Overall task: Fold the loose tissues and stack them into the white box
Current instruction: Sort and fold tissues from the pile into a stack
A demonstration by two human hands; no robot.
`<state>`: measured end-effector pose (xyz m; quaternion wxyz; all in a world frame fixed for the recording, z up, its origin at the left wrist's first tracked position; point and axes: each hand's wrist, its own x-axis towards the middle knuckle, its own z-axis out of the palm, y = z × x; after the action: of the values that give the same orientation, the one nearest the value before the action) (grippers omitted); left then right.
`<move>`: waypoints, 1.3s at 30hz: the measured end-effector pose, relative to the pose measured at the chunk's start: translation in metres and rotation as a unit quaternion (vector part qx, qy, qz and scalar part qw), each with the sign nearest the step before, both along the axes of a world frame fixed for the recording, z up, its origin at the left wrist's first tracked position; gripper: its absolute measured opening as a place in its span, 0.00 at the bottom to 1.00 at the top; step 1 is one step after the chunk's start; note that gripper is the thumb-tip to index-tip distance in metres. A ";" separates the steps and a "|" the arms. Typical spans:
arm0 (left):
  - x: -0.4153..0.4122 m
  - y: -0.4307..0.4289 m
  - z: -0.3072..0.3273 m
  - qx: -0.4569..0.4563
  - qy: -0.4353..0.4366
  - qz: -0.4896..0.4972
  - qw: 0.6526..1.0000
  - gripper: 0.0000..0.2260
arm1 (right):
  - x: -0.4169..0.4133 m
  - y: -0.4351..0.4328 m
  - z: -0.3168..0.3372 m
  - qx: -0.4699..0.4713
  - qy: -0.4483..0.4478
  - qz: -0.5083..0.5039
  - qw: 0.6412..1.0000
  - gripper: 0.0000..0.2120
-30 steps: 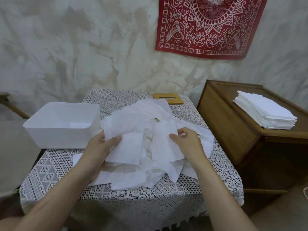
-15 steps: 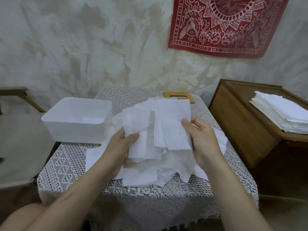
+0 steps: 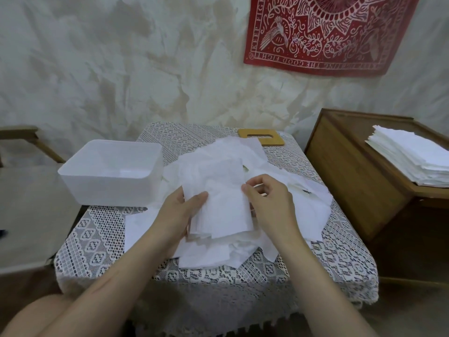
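A folded white tissue [image 3: 223, 210] is held just above a heap of loose tissues [image 3: 233, 164] on the lace-covered table [image 3: 97, 242]. My left hand [image 3: 179, 215] grips its left edge, thumb on top. My right hand [image 3: 269, 203] pinches its right edge with curled fingers. The white box [image 3: 109, 188] stands on the table's left side, next to the heap, with something white lying on its bottom.
A wooden lid with a slot [image 3: 261, 137] lies at the table's far edge. A wooden cabinet [image 3: 359, 181] at the right carries a neat stack of tissues [image 3: 413, 159]. A chair [image 3: 26, 205] sits to the left. A red cloth [image 3: 323, 32] hangs on the wall.
Both hands lifted a tissue off the heap, folded it over and brought it lower and closer together; it is now narrower and doubled.
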<state>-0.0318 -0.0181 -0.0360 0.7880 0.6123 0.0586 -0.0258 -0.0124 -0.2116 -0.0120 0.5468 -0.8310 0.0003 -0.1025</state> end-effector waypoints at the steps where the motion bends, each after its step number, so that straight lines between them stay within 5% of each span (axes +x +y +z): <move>1: 0.000 0.001 0.000 0.000 0.002 0.001 1.000 0.10 | 0.000 -0.002 0.000 0.002 0.002 0.003 1.000 0.03; 8: -0.003 0.000 0.002 0.005 -0.007 -0.012 1.000 0.13 | -0.005 0.004 0.000 0.181 0.092 0.026 0.979 0.05; 14: -0.005 0.001 0.007 0.014 -0.013 -0.006 1.000 0.12 | -0.003 0.004 0.002 0.155 0.083 0.055 0.983 0.04; 18: -0.005 0.005 0.018 0.060 -0.056 -0.037 0.996 0.12 | -0.001 0.004 0.008 0.256 0.151 0.162 0.941 0.15; 21: -0.006 0.012 0.021 0.108 -0.064 -0.074 0.989 0.11 | 0.000 0.004 0.008 0.286 0.180 0.203 0.919 0.14; 27: -0.016 0.022 0.010 0.114 -0.020 -0.137 0.984 0.21 | 0.000 0.011 -0.001 0.323 0.142 0.127 0.927 0.11; 30: -0.015 0.023 0.009 0.098 -0.046 -0.066 0.992 0.20 | -0.004 0.012 -0.003 0.391 0.138 0.125 0.901 0.12; 35: -0.011 0.034 0.009 0.013 -0.099 0.031 0.995 0.11 | -0.013 -0.007 -0.006 0.100 0.056 0.174 0.978 0.11; 39: -0.019 0.036 -0.008 0.072 -0.119 0.012 0.990 0.17 | -0.027 -0.002 -0.016 0.011 0.030 0.139 0.990 0.14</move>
<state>-0.0510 0.0176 -0.0437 0.7434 0.6655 -0.0269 0.0608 -0.0393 -0.2139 -0.0277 0.5644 -0.8197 -0.0976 -0.0005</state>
